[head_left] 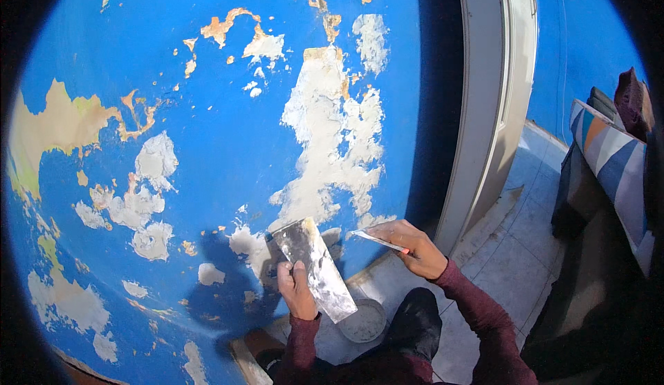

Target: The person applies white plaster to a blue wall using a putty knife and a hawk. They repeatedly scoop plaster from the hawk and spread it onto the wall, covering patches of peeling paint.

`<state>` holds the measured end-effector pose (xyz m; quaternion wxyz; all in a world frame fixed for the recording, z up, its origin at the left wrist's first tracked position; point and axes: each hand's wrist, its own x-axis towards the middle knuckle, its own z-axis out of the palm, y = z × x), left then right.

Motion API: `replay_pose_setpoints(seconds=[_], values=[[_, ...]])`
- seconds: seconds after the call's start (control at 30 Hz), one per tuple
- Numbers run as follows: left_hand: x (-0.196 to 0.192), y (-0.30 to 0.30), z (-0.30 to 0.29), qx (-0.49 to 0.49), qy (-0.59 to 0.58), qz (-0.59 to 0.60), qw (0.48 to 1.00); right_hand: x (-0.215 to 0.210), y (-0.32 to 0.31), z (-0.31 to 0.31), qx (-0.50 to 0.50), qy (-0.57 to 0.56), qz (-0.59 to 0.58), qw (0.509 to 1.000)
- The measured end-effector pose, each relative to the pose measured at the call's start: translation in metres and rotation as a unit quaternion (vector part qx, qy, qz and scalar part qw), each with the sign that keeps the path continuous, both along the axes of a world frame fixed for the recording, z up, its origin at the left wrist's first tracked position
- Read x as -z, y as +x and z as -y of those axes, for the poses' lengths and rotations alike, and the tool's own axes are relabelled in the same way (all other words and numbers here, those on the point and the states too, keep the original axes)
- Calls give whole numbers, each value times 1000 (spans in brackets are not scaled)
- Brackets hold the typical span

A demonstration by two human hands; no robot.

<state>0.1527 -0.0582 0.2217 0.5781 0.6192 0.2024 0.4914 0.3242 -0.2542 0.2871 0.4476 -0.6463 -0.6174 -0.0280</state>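
Note:
My left hand (298, 294) is closed on a rectangular plastering trowel (319, 269), its flat metal face smeared with white filler and tilted up toward me. To its right, my right hand (416, 248) grips a putty knife (379, 240) whose thin blade points left toward the wall. Both tools are close to the blue wall (228, 136), though I cannot tell whether either touches it. Pale filler patches (321, 129) cover a tall strip of the wall above the trowel. Below the trowel stands a round container (365, 323), partly hidden by it.
A white door frame (484, 101) rises right of the wall, beside a dark opening (437, 101). Tiled floor (515, 260) runs to the right, where a patterned cushion or panel (609, 153) leans among dark furniture. Bare, peeled plaster (66, 122) shows at the left.

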Motion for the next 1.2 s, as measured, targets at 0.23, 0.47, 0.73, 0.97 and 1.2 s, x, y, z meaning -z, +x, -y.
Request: replay_pose_setpoints(seconds=[0.23,0.47,0.73,0.97,1.2], values=[[-14,4,6,30,-3,-4,1000,2,0,2,25,17,-53,998],[7,-7,-6,5,11,6,1000,-35,29,-9,69,64,-206,974],[-18,-4,-10,8,41,15,999,-29,-17,-27,29,4,-6,1000],[-24,-10,-9,-8,20,25,999,-29,-43,-43,-15,-13,136,991],[-24,0,-4,18,-13,70,997,-25,-63,-53,33,-72,287,955]])
